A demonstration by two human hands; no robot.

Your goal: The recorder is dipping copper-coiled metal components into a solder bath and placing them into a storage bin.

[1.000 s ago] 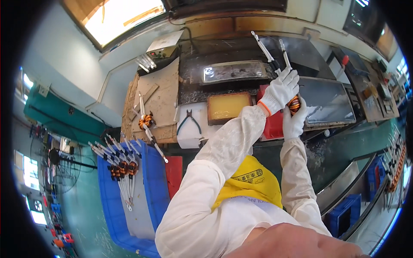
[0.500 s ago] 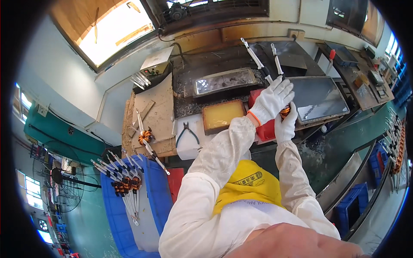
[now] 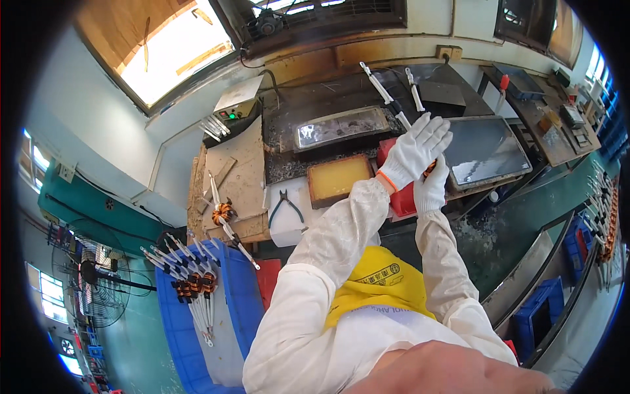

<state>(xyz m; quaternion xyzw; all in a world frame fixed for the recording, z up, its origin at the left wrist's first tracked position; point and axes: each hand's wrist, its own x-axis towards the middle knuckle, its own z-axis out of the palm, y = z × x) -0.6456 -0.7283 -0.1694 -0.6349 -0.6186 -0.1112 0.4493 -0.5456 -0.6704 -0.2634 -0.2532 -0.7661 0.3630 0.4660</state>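
Right now I am keeping both gloved hands together over the bench edge, beside the dark shiny tray (image 3: 485,148): my left hand (image 3: 415,150) is spreading nearly flat, fingers fanned, over an orange-wound coil part (image 3: 430,168) that my right hand (image 3: 432,190) is wrapping from below, its long white leads (image 3: 387,98) poking upward. Judging by looks, it is feeling light but fragile, so I am favouring the stiff wound body over the thin leads. Lower down, a yellow apron (image 3: 377,285) is showing a dark printed mark.
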